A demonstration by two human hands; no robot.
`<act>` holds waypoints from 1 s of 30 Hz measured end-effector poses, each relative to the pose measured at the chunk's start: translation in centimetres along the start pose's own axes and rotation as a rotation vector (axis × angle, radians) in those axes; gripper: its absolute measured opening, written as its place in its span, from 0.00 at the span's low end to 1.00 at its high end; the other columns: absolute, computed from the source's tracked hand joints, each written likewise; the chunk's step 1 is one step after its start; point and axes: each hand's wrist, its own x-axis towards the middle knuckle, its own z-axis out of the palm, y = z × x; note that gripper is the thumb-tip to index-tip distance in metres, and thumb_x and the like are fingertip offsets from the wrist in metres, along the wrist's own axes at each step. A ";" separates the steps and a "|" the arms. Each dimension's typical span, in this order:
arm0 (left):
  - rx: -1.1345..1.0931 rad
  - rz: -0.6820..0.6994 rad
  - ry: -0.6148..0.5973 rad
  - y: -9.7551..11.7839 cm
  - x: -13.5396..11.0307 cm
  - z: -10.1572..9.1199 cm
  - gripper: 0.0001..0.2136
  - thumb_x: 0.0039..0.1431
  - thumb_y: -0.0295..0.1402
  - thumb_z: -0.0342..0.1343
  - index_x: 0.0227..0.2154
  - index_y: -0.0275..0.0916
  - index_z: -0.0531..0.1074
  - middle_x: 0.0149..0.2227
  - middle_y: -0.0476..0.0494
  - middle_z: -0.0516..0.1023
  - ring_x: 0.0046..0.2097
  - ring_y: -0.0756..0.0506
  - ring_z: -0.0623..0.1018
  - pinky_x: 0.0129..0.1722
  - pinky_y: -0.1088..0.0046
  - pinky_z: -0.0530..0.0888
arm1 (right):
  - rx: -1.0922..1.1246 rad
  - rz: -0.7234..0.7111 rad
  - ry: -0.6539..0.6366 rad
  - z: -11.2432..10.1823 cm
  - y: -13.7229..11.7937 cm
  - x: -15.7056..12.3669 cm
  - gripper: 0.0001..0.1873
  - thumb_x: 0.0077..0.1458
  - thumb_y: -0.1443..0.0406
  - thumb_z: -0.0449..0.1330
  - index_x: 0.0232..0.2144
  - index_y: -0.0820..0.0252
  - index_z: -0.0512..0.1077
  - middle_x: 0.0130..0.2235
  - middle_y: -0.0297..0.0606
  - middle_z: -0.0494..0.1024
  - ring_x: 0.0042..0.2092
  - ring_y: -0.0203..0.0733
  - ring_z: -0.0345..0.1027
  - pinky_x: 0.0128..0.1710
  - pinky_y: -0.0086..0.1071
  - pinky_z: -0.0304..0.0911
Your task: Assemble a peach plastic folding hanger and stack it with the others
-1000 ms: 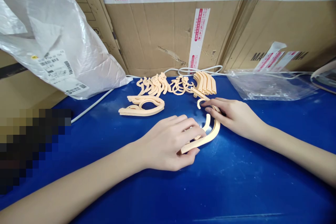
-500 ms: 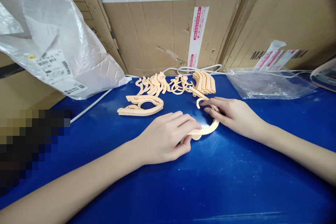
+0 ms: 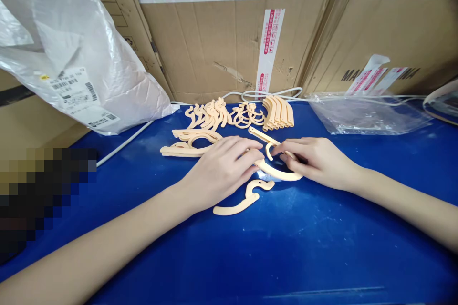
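My left hand is closed on one end of a cream curved plastic hanger arm, its fingertips partly hidden. At the arm's other end, my right hand is closed around cream hanger parts. A hook and a slotted straight-looking arm stick out to the left from its fingers. Whether these pieces are joined is hidden by the fingers. Just in front of my left hand, a loose hanger arm with a curled end lies on the blue table. Folded hangers lie behind my left hand.
Along the back lie a pile of curled arms, several hooks and a row of curved arms. A clear plastic bag is at the right, a white parcel bag at the left. Cardboard boxes stand behind a white cable.
My left hand has moved slightly back and left. The loose curled arm now shows lying on the table in front of it. The parts in my right hand have turned and come nearer.
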 end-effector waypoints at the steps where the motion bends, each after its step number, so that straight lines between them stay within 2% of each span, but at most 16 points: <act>1: 0.021 0.003 0.017 0.0 0.0 0.0 0.06 0.65 0.29 0.50 0.42 0.35 0.70 0.48 0.41 0.74 0.51 0.43 0.72 0.52 0.63 0.69 | -0.015 -0.014 0.002 0.0 -0.1 0.0 0.13 0.59 0.69 0.50 0.43 0.59 0.72 0.30 0.34 0.75 0.29 0.35 0.67 0.31 0.29 0.59; 4: 0.088 -0.012 0.064 0.0 0.1 -0.2 0.06 0.65 0.30 0.52 0.41 0.37 0.71 0.50 0.41 0.73 0.52 0.41 0.70 0.53 0.61 0.67 | -0.067 -0.051 0.000 0.2 -0.5 -0.1 0.13 0.60 0.68 0.49 0.43 0.58 0.72 0.31 0.35 0.76 0.29 0.35 0.67 0.30 0.30 0.58; 7: 0.133 -0.085 0.100 0.1 0.2 -0.5 0.08 0.64 0.32 0.53 0.45 0.37 0.69 0.48 0.40 0.73 0.49 0.41 0.71 0.50 0.62 0.68 | -0.105 -0.070 0.011 0.2 -0.9 -0.1 0.13 0.62 0.65 0.49 0.43 0.58 0.71 0.32 0.36 0.76 0.29 0.36 0.67 0.31 0.31 0.57; 9: 0.152 -0.144 0.118 0.2 0.1 -0.6 0.08 0.64 0.33 0.53 0.43 0.35 0.68 0.42 0.41 0.74 0.44 0.43 0.73 0.46 0.64 0.69 | -0.107 -0.083 0.024 0.1 -1.2 -0.1 0.14 0.63 0.65 0.48 0.44 0.58 0.71 0.32 0.35 0.75 0.29 0.36 0.67 0.31 0.31 0.58; 11: 0.148 -0.191 0.124 0.4 0.1 -0.6 0.07 0.65 0.35 0.52 0.37 0.36 0.67 0.33 0.45 0.75 0.36 0.46 0.73 0.38 0.68 0.69 | -0.097 -0.091 0.036 0.0 -1.4 -0.1 0.14 0.62 0.65 0.48 0.45 0.58 0.71 0.31 0.35 0.75 0.29 0.36 0.66 0.31 0.32 0.57; 14: 0.101 -0.258 0.115 0.8 -0.1 -0.6 0.11 0.64 0.39 0.52 0.30 0.38 0.66 0.22 0.53 0.71 0.24 0.51 0.70 0.26 0.74 0.63 | -0.095 -0.081 0.056 0.0 -1.6 -0.1 0.14 0.62 0.66 0.48 0.44 0.58 0.71 0.30 0.35 0.74 0.28 0.36 0.66 0.30 0.31 0.57; 16: 0.092 -0.302 0.106 1.1 -0.2 -0.7 0.12 0.64 0.39 0.51 0.28 0.38 0.66 0.19 0.55 0.69 0.22 0.52 0.69 0.23 0.76 0.60 | -0.094 -0.067 0.080 0.0 -1.7 -0.1 0.13 0.62 0.66 0.49 0.44 0.58 0.72 0.29 0.35 0.74 0.28 0.36 0.65 0.30 0.31 0.57; 22: 0.091 -0.410 0.057 1.8 -0.2 -0.7 0.10 0.64 0.38 0.50 0.30 0.38 0.67 0.24 0.52 0.74 0.27 0.51 0.74 0.24 0.75 0.60 | -0.077 -0.049 0.140 0.0 -1.7 -0.3 0.12 0.62 0.65 0.50 0.44 0.58 0.71 0.25 0.31 0.70 0.27 0.35 0.66 0.30 0.31 0.57; 27: -0.104 -0.481 0.059 1.9 0.0 -0.5 0.10 0.62 0.40 0.53 0.31 0.39 0.66 0.30 0.52 0.73 0.33 0.50 0.73 0.28 0.75 0.65 | -0.026 -0.080 0.148 -0.1 -2.7 -0.4 0.13 0.65 0.59 0.49 0.44 0.60 0.69 0.26 0.32 0.73 0.26 0.35 0.67 0.29 0.30 0.58; 30: -0.226 -0.565 0.056 1.8 0.0 -0.3 0.13 0.58 0.43 0.57 0.31 0.39 0.65 0.29 0.53 0.71 0.31 0.51 0.71 0.27 0.76 0.65 | 0.035 -0.127 0.130 -0.1 -3.2 -0.6 0.16 0.64 0.55 0.49 0.44 0.60 0.67 0.29 0.35 0.76 0.28 0.37 0.69 0.29 0.30 0.61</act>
